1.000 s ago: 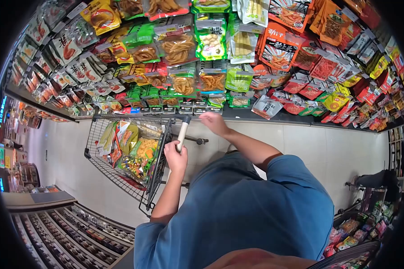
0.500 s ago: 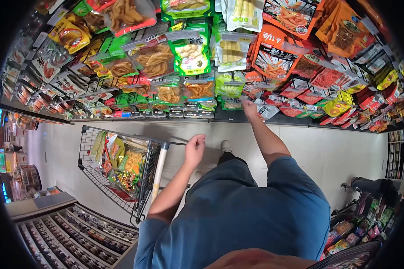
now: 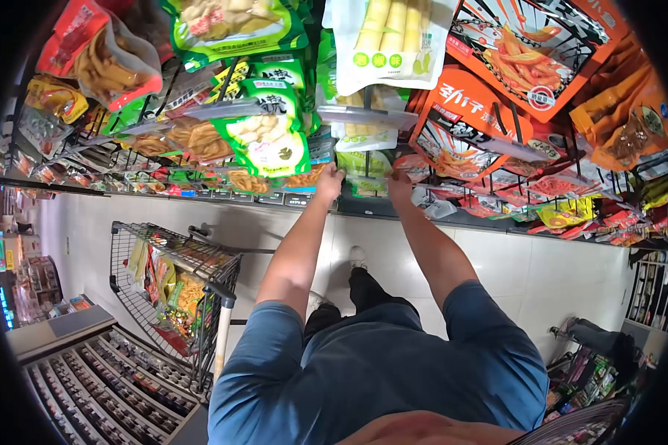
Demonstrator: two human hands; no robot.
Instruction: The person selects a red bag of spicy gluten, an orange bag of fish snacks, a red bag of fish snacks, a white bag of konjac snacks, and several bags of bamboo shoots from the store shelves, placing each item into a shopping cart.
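A light green snack packet (image 3: 364, 163) hangs low on the rack, between my two hands. My left hand (image 3: 331, 182) is closed at its left edge, fingertips curled against the packet. At the opposite edge, my right hand (image 3: 401, 188) is closed too, with its fingers partly hidden. Above them hangs a white packet (image 3: 393, 41) showing pale yellow sticks. A bright green packet (image 3: 274, 137) is up and left of my left hand. To the upper right of my right hand hangs an orange and black packet (image 3: 460, 133).
A wire shopping cart (image 3: 219, 297) holding several bagged snacks stands on the tiled floor (image 3: 274, 230) to my left. Clear price-tag holders (image 3: 367, 115) stick out from the rack. Low shelving (image 3: 119, 386) is at the lower left, and another loaded cart (image 3: 590, 378) at the lower right.
My left hand has moved up and forward from beside the cart to the rack. My right hand has shifted slightly left and down. The rack looks nearer and the cart sits further left.
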